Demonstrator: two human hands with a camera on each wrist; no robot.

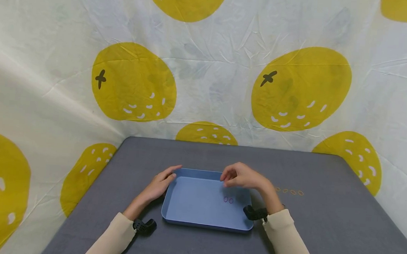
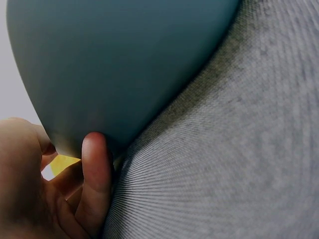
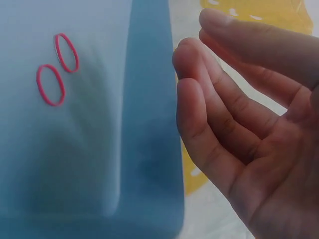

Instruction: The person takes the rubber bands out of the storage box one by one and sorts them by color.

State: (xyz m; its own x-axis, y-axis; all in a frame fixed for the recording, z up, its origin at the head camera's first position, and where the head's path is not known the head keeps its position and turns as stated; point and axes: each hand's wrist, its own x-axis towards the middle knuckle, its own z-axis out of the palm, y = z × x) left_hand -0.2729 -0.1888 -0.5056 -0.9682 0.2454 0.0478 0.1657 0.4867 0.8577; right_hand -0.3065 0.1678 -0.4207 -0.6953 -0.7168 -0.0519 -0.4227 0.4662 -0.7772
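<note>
A shallow blue tray [image 1: 198, 204] lies on the table, and two thin pink rubber bands [image 3: 50, 84] rest side by side on its floor, in its right half. My left hand [image 1: 159, 184] holds the tray at its far left corner. In the left wrist view, a finger [image 2: 95, 154] presses the outer wall. Above the tray's far right part hovers my right hand [image 1: 240, 176], its fingers loosely bent. The right wrist view shows the fingertips [image 3: 192, 99] with nothing visible between them.
Right of the tray, several thin orange bands [image 1: 293, 192] lie in a row on the grey tablecloth [image 1: 323, 227], partly behind the right wrist. A white curtain [image 1: 213, 85] with yellow fruit prints hangs behind the table. Dark wrist devices [image 1: 145, 227] sit on both wrists.
</note>
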